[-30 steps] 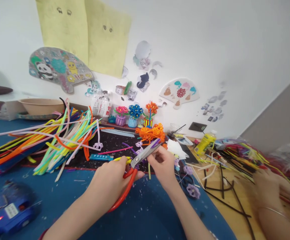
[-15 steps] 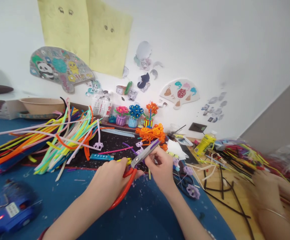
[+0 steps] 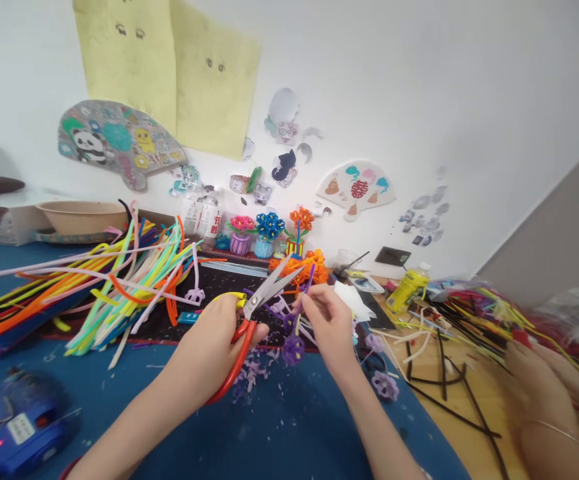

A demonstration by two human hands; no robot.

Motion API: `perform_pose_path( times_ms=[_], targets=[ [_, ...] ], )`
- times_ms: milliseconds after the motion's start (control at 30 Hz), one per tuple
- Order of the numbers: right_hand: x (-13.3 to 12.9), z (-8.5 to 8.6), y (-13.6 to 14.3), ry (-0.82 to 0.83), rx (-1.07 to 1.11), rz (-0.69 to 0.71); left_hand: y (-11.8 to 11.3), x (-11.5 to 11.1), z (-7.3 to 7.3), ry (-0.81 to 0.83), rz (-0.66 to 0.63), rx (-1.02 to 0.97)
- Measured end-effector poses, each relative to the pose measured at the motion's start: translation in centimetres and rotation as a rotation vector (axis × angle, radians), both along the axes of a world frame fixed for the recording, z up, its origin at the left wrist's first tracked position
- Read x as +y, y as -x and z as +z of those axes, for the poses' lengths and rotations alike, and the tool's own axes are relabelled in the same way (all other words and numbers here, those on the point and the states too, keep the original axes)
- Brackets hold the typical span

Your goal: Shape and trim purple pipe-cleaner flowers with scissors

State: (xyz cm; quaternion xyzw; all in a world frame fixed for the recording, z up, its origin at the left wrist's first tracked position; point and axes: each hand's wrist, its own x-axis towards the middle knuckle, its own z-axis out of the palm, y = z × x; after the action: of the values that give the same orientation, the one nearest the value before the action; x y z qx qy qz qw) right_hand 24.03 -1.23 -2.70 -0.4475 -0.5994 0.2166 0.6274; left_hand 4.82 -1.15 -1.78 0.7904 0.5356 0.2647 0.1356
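My left hand (image 3: 219,343) is closed around red-handled scissors (image 3: 264,293), whose blades stand apart and point up to the right. A yellow strip (image 3: 232,295) shows at the top of that hand; whether it is gripped too I cannot tell. In my right hand (image 3: 326,327), thumb and fingers pinch a purple pipe cleaner stem (image 3: 310,280). From it hangs a dark purple pipe cleaner flower (image 3: 293,349) with a yellow bit. The scissor tips are just left of the stem. Lilac scraps (image 3: 252,373) lie on the blue table below.
Pipe cleaners (image 3: 114,287) lie heaped at the left, with a blue glue gun (image 3: 19,420) in front. Orange pipe cleaner flowers (image 3: 314,265) and small potted ones (image 3: 269,230) stand behind. Another person's hands (image 3: 539,380) work at the right, near a yellow bottle (image 3: 409,287).
The scissor blades have opened and moved slightly left, away from the right hand. The purple flower, mostly hidden before, now shows below my right fingers.
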Motion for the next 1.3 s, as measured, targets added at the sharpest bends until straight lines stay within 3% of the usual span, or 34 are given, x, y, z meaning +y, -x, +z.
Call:
perform_pose_path(
  times_ms=[100,200,333,633,833,1300],
  targets=[
    [-0.02,0.26,-0.08,0.031,0.063,0.139,0.35,0.39,0.07,0.146,0.02,-0.03],
    [0.01,0.26,-0.11,0.053,0.063,0.176,0.46,0.45,0.07,0.212,-0.032,0.003],
    [0.3,-0.01,-0.37,0.057,0.02,0.148,0.32,0.14,-0.01,0.181,-0.08,0.079],
    [0.38,-0.32,-0.45,0.079,-0.087,0.1,-0.3,-0.32,0.64,0.212,-0.024,0.121],
    [-0.07,0.38,-0.2,0.069,-0.16,0.078,-0.18,0.08,0.4,0.205,-0.002,0.104],
    [0.25,0.04,-0.55,0.089,-0.185,0.081,0.14,0.25,0.46,0.183,-0.003,0.08]
  ],
)
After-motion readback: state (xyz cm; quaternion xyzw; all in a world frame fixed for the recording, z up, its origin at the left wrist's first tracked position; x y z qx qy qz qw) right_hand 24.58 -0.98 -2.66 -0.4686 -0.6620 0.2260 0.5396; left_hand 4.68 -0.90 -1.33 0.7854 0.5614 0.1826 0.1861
